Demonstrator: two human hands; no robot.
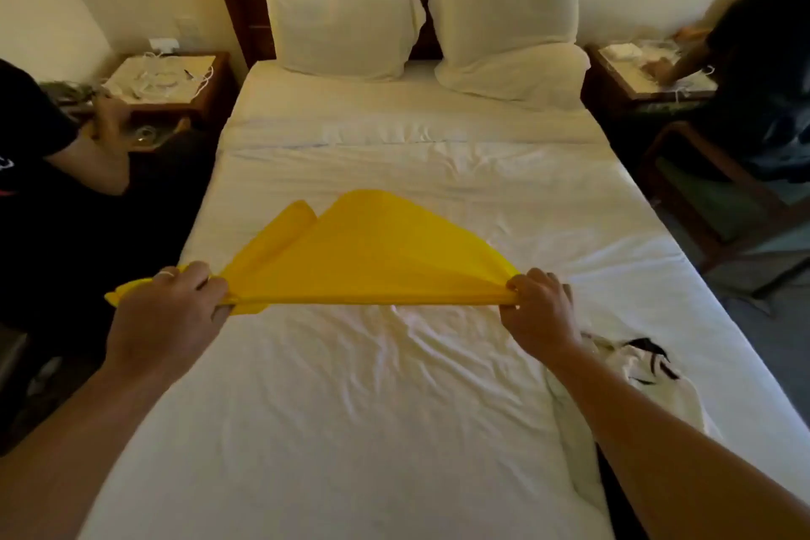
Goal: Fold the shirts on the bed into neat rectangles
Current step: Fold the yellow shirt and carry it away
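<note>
I see both hands pinching the yellow shirt by its near edge, stretched taut over mid-bed: left hand grips the left end, right hand the right end. Far part of shirt billows above the white sheet. A white garment with black marks lies crumpled under my right forearm, near the bed's right edge. Two pillows lean at the headboard.
</note>
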